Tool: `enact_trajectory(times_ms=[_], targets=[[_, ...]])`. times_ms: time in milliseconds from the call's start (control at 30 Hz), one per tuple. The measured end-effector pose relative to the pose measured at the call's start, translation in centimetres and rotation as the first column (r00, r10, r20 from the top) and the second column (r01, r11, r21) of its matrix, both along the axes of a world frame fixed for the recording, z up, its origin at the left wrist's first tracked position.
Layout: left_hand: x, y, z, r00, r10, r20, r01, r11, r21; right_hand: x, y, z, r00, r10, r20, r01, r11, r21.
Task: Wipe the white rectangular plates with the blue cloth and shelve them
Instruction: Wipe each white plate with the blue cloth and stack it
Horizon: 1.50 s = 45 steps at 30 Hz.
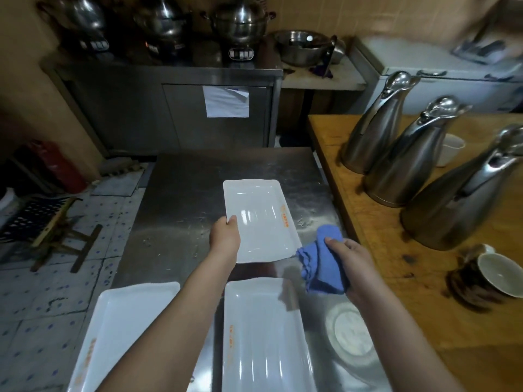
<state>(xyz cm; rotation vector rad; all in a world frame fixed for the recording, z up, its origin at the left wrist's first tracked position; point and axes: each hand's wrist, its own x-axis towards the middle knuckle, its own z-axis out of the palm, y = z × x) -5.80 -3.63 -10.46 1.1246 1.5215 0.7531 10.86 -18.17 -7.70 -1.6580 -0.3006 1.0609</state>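
Plate (pixel 260 219) in left hand (pixel 225 236), cloth (pixel 322 267) in right hand (pixel 351 264).

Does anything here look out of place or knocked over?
Yes: on the wooden table at the right, a white cup lies tipped on its side near the steel jugs.

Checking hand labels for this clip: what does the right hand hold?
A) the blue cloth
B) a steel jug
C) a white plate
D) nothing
A: the right hand grips the blue cloth, while the left hand holds the white plate by its edge.
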Motion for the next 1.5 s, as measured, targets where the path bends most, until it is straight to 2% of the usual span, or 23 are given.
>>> enact_trajectory(times_ms=[200, 367, 533, 800, 1033, 1500], targets=[[2.6, -4.9, 2.1, 0.999, 0.009, 0.036, -0.012, 0.996, 0.091, 2.3, -4.8, 2.5, 1.0, 0.005, -0.031, -0.004, 0.999, 0.038], [5.1, -8.4, 3.5, 0.997, -0.067, -0.033, 0.073, 0.974, 0.213, 4.1, -8.5, 4.2, 1.0, 0.0, 0.02, -0.001, 1.0, 0.021], [7.4, -11.5, 4.6, 0.991, -0.13, 0.006, 0.116, 0.903, 0.414, 5.3, -11.3, 4.6, 0.999, -0.018, 0.034, 0.017, 0.999, 0.035], [9.0, -14.4, 6.0, 0.973, -0.229, 0.025, 0.177, 0.811, 0.557, 7.1, -13.1, 4.3, 0.995, -0.031, 0.098, 0.029, 0.999, 0.027], [9.4, -15.2, 6.6, 0.971, -0.23, 0.061, 0.145, 0.777, 0.612, 7.7, -13.2, 4.3, 0.993, -0.025, 0.112, 0.022, 0.999, 0.025], [9.4, -15.8, 5.4, 0.972, -0.227, 0.055, 0.155, 0.803, 0.576, 7.6, -13.6, 4.9, 0.996, 0.024, 0.08, -0.027, 0.999, 0.027]])
